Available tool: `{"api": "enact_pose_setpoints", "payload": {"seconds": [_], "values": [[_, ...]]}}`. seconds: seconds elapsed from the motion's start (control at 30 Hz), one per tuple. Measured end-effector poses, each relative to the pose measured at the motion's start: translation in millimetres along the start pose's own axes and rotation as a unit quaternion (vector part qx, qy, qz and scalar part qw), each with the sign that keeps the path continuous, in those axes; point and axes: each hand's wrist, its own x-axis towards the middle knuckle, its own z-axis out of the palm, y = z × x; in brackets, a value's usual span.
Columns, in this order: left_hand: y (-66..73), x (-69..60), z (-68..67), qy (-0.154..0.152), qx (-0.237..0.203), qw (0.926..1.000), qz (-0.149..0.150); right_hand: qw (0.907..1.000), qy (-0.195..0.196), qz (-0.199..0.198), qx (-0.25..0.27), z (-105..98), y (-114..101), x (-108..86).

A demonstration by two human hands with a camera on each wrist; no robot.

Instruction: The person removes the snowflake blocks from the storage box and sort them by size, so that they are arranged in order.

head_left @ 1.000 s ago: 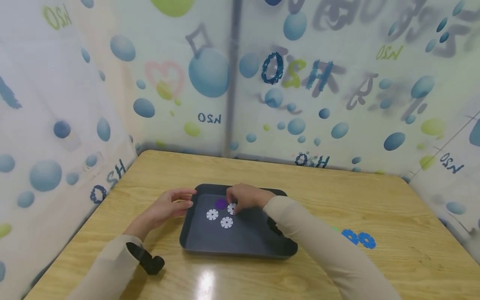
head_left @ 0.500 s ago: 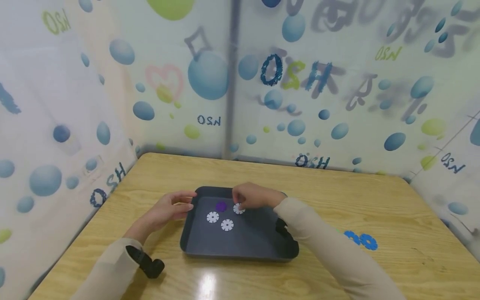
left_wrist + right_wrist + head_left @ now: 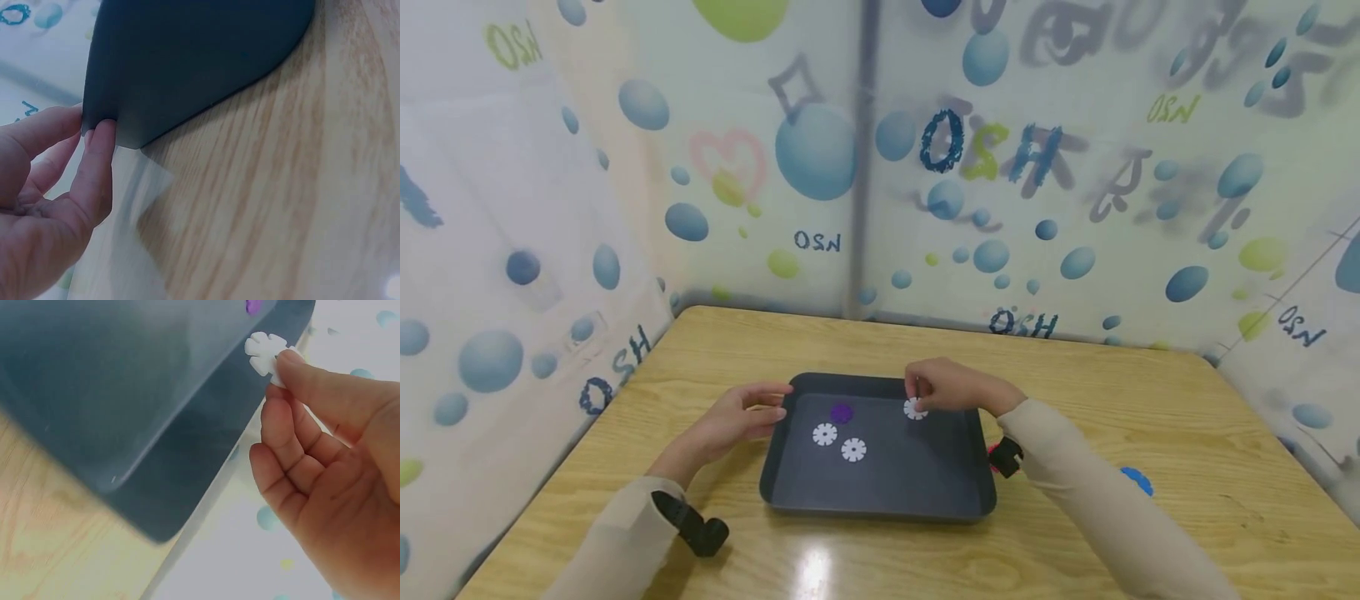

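Note:
My right hand pinches a white notched plastic disc, a snowflake-shaped building piece, between thumb and fingertip, above the far right part of the dark grey tray. Two more white snowflake discs, one at the left and one nearer, lie flat in the tray. Behind them lies a purple disc. At the tray's far left corner, my left hand grips the rim; in the left wrist view the thumb lies on the outer wall, and the other fingertips are partly hidden by the tray.
To the right on the wooden table lies a blue disc, partly behind the right sleeve. A bit of something pink shows beside the right wrist camera. A printed curtain stands behind the table.
My right hand has moved right across the tray with the white disc, away from the purple one. The sleeve now covers more of the blue discs. The left hand keeps its place.

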Motion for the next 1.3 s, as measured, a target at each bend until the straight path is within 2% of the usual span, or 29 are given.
{"api": "enact_pose_setpoints", "payload": {"seconds": [0.3, 0.7, 1.0, 1.3], "values": [[0.0, -0.7, 0.8, 0.008, 0.001, 0.9999, -0.012, 0.9998, 0.012, -0.001, 0.015, -7, 26, -31.0], [3.4, -1.8, 0.8, -0.006, 0.001, 1.0000, 0.000, 0.9954, 0.047, 0.028, 0.078, -8, 59, -71.3], [2.9, -1.4, 0.1, -0.012, -0.003, 0.9999, 0.006, 0.9926, 0.069, 0.042, 0.091, -9, 73, -93.7], [2.9, -1.8, 1.8, -0.018, -0.010, 0.9998, 0.007, 0.9870, 0.093, 0.079, 0.104, -8, 97, -137.1]]}}
